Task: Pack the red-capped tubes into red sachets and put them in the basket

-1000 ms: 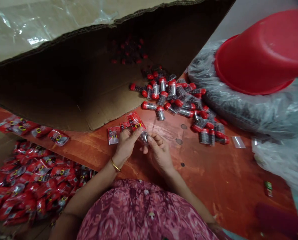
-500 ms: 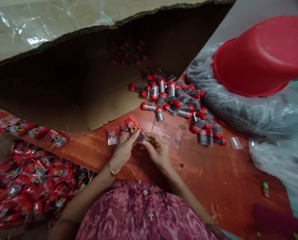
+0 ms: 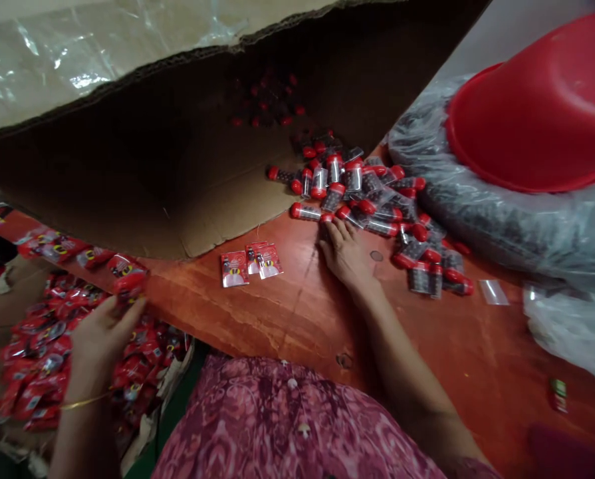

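My left hand (image 3: pixel 105 332) is out over the heap of red packets (image 3: pixel 42 359) at the lower left, its fingertips pinching a red packet (image 3: pixel 127 279). My right hand (image 3: pixel 344 249) reaches forward onto the red table (image 3: pixel 427 352), fingers curled down at the near edge of the pile of small red-capped vials (image 3: pixel 371 199); whether it holds one is hidden. Three flat red packets (image 3: pixel 250 263) lie on the table between my hands.
A big opened cardboard box (image 3: pixel 142 173) lies on its side at the back, with more vials deep inside. At the right a red plastic basin (image 3: pixel 541 113) rests upside down on a clear bag of dark goods (image 3: pixel 501 219). A small empty clear pouch (image 3: pixel 491 291) lies nearby.
My hands, together at the centre on a packet and vial, have split. The left swung down-left with the packet over the heap; the right reached forward to the vial pile.
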Motion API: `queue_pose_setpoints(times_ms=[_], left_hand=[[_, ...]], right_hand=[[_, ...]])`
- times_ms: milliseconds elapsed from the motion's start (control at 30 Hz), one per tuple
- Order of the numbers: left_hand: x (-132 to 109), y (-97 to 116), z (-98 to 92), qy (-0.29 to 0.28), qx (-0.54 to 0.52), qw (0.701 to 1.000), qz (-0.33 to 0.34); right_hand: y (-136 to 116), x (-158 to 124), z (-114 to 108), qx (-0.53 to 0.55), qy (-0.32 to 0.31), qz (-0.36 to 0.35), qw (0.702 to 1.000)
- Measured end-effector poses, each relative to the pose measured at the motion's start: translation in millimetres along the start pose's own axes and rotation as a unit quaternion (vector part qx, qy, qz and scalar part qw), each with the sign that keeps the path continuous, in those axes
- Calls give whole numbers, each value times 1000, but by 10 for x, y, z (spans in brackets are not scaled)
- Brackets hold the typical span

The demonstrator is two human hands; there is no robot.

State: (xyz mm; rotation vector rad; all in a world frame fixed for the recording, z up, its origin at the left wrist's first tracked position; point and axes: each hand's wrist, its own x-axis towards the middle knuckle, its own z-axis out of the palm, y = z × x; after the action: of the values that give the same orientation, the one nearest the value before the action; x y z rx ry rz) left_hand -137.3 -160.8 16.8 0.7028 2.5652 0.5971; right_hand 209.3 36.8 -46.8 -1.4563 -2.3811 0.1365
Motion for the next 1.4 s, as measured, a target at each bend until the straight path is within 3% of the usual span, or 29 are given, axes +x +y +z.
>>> queue_pose_setpoints(times_ms=[100,167,233,300,367,467,533,633,800,933,1000,1167,1267,1333,1400], left_hand=[[60,-365,-284,151,184,971,-34],[14,-416,-268,201,184,962,31],[-77,-294,-75,216,115,958,149],[-192,-34,255,185,20,941,283],[-300,298,639,80,-12,913,399],[-389,769,1129,-9,49,888,457],[-391,978,1328,-42,94,883,458],[-363,1098,1452,-49,120,879,458],[-349,1069,1442,-41,78,873,480],[-368,1104,1348,-5,20,891,454],[-408,1150,1283,4,-16,893,451],[-572,1237,1178,-30,-90,887,452],[-643,1231,1176,-85,-169,902,388],[-670,1216,1188,-178,-242,904,305],[-691,1210,1202,-292,-315,880,204]], right_hand=[[-61,-261,44,-47,11,21,999],[-185,-465,4,-74,33,36,996],[-306,-612,-50,-84,51,45,994],[-400,-684,-85,-76,58,54,994],[-470,-701,-94,-56,60,56,995],[-551,-699,-92,-13,59,43,997],[-590,-708,-93,8,58,31,998],[-623,-729,-89,30,66,20,997],[-683,-699,-77,87,83,10,993],[-770,-585,-80,219,76,43,972],[-823,-500,-67,327,71,100,937],[-954,-306,-40,589,34,178,788],[-983,-283,-65,621,41,188,760],[-973,-303,-82,608,59,193,768],[-958,-334,-85,582,83,199,784]])
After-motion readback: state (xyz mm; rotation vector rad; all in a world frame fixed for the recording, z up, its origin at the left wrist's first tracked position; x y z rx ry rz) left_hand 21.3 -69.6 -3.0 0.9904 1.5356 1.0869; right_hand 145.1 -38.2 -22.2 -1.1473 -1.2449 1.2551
